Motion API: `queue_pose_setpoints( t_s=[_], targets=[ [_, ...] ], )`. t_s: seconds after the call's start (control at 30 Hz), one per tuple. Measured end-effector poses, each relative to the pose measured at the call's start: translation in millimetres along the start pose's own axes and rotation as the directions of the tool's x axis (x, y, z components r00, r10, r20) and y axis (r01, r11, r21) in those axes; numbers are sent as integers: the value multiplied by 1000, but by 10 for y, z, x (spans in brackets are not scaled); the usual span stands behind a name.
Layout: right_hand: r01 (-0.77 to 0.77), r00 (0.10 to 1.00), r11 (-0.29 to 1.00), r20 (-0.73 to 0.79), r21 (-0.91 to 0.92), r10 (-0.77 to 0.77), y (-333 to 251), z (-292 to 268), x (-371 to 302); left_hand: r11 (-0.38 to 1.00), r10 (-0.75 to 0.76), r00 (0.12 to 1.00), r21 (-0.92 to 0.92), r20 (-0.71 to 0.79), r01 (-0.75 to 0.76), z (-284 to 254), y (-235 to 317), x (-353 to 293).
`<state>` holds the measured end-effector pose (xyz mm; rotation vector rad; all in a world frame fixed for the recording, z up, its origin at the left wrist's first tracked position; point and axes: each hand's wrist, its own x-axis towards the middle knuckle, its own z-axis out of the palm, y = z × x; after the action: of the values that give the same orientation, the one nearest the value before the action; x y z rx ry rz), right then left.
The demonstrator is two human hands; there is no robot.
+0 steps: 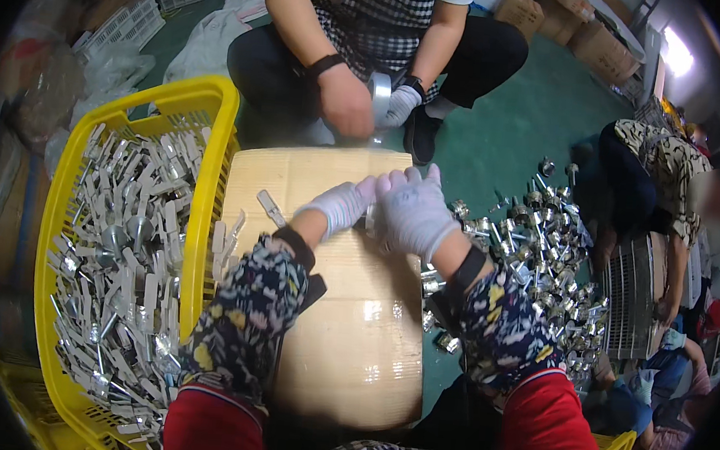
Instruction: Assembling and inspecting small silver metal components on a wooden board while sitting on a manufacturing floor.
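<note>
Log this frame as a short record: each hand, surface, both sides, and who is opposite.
Left hand: white-gloved, close beside the right, above the surface
Right hand: white-gloved, fingers over a mostly hidden metallic item; exact grip unclear
Surface: tan, glossy
Left side: yellow basket filled with metal parts, many with pale flat tabs
Right side: loose metal pieces heaped on the green floor
Opposite: person in checked apron, silvery roll at their hands

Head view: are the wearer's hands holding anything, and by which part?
The left hand and right hand meet over the tan surface, hiding what lies between them; what, if anything, is held, and where, cannot be told.
</note>
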<state>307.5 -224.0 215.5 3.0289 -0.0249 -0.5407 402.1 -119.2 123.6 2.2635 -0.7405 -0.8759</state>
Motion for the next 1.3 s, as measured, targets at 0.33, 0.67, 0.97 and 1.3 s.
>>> queue_pose_setpoints(
  t_s=[0.33, 0.67, 0.97, 1.3],
  targets=[
    [9, 1000, 1000, -27, -30, -10, 51, -28, 215, 955, -223, 974, -207, -34, 211, -101, 106, 40],
    [66, 988, 997, 136, 31, -69, -118, -206, 100, 985, 89, 972, -129, -216, -118, 204, -451, -143],
    [278, 959, 509, -211, 814, -187, 333, -144, -1216, 916, 160, 978, 390, -137, -95, 300, 258, -2009],
    [281, 800, -642, -543, 714, -253, -299, 213, -2723, 375, 286, 957, -925, 52, -62, 519, 904, -3472]
  ],
)
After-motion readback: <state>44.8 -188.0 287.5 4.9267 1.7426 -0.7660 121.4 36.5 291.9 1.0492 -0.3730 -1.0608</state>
